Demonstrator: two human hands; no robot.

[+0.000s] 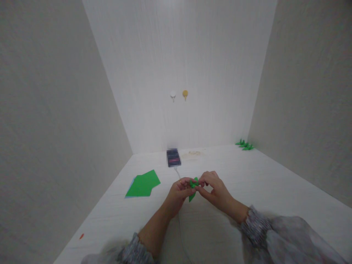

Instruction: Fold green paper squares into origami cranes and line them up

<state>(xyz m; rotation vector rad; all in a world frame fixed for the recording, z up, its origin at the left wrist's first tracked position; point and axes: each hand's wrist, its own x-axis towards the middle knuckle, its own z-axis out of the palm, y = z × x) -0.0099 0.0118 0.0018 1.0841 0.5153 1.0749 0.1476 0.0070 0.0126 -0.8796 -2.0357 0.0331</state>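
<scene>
A small folded piece of green paper (193,187) is held between both hands above the white table (247,176). My left hand (180,192) pinches its left side with closed fingers. My right hand (213,187) pinches its right side, fingers curled together. Part of the paper pokes down below the fingers.
A stack of flat green paper sheets (143,184) lies on the table to the left. A dark device (173,157) with a white cable stands behind the hands. Several small green folded figures (244,145) sit in the far right corner. Two wall hooks (179,95) hang on the back wall. A red scrap (81,236) lies near left.
</scene>
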